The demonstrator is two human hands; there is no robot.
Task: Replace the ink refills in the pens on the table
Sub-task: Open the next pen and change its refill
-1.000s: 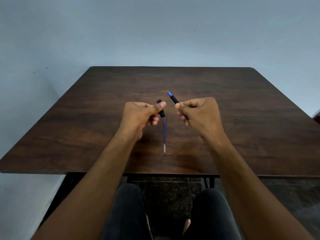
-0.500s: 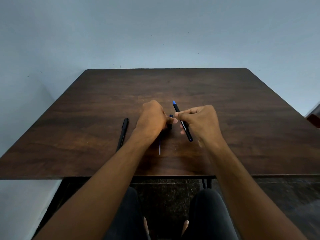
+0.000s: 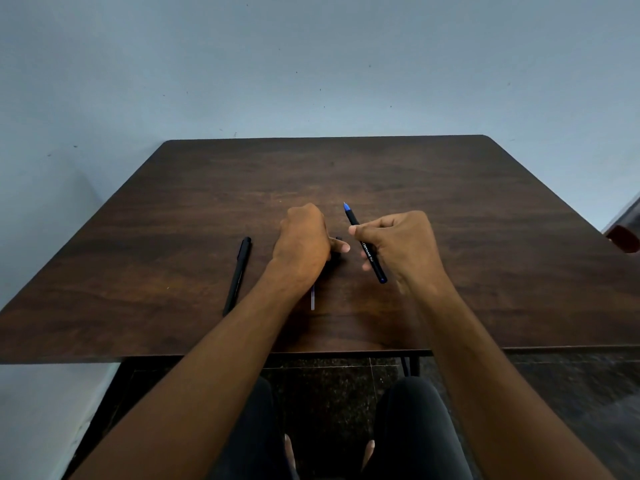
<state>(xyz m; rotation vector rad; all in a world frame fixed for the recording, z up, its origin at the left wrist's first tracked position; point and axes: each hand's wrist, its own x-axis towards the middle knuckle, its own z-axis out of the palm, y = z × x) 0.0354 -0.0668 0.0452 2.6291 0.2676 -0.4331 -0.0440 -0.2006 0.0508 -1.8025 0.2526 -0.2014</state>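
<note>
My right hand (image 3: 401, 244) grips a black pen (image 3: 366, 244) with a blue tip that points up and away; its rear end sticks out below my fingers. My left hand (image 3: 304, 242) is lowered to the table (image 3: 485, 237), knuckles up, with the thumb and fingers pinching a small dark pen cap (image 3: 338, 240), mostly hidden. Under my left wrist lies a thin ink refill (image 3: 312, 300), only its near end showing. A second black capped pen (image 3: 237, 274) lies on the table to the left of my left hand.
The dark wooden table stands against a pale blue wall. A red-brown object (image 3: 623, 239) shows at the right edge beyond the table. My knees and feet are below the near table edge.
My left hand has come down onto the table with the cap, covering most of the refill. The right hand has turned the pen so more of its barrel shows. The view has tilted, revealing the second pen.
</note>
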